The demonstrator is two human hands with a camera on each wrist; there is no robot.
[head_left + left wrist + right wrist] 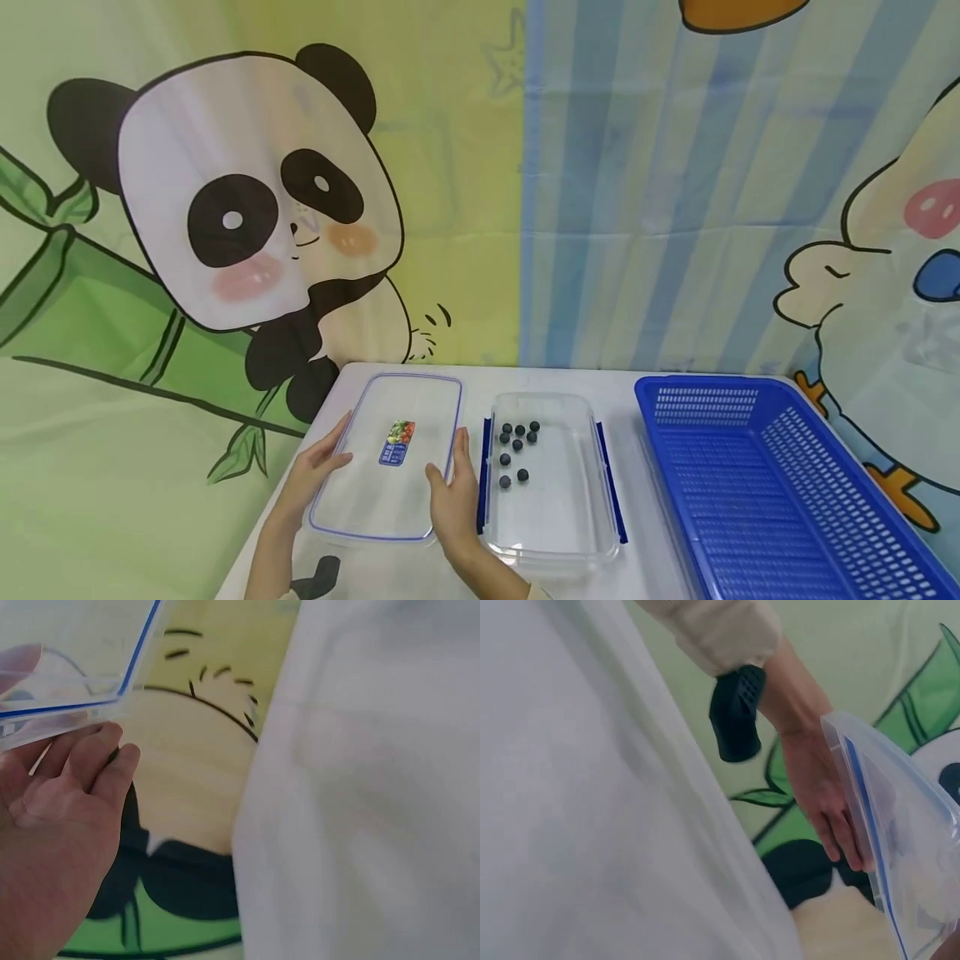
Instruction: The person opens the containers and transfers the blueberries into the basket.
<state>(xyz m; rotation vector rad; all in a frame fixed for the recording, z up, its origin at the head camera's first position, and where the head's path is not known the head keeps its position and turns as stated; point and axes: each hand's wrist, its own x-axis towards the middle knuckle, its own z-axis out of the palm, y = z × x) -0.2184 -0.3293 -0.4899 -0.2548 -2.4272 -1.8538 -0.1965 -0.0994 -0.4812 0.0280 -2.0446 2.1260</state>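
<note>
Both hands hold a clear rectangular lid (375, 500) with a blue seal line and a colourful label (397, 442). My left hand (309, 477) grips its left edge; in the left wrist view, fingers lie under the lid (137, 649) and the thumb shows through it. At the right edge, my right hand (454, 504) has its thumb over the lid and its fingers along the outer side. The right wrist view shows the lid (904, 847) tilted, mostly hiding the right hand. Right of the hands stands a clear container (558, 546) with several blueberries (517, 446).
A blue plastic basket (697, 533) stands at the right on the white-covered table (637, 575). Dark blue clips (611, 483) stick out from the container's sides. Behind the table hangs a curtain (465, 167) printed with a panda. A dark device (737, 712) sits at the left wrist.
</note>
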